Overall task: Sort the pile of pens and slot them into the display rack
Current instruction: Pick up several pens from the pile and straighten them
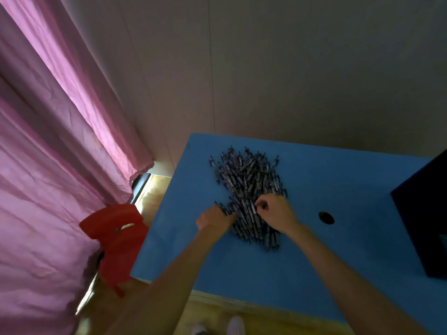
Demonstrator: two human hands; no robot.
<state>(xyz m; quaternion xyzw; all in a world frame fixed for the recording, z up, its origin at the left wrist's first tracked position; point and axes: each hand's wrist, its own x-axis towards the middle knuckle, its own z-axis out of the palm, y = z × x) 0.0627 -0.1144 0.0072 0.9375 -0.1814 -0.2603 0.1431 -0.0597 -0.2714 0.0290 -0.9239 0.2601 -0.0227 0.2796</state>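
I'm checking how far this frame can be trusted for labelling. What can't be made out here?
- Dark box, head view: cut off by the right edge; whether it is the display rack cannot be told.
- Pile of pens: too small and dim to tell colours or count.
- Left hand fingertips: buried in the pens.
- Right hand: whether it pinches one pen or several is unclear.
- Red chair: partly behind the blue table.

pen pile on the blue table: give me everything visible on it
The pen pile is a dense heap of many dark, slim pens, mostly lying roughly parallel, pointing away from the person, with a few strays at its edges. It sits on the blue table, toward the far side. The left hand grips pens at its near-left edge; the right hand pinches one near the middle. Finer detail is blurred.
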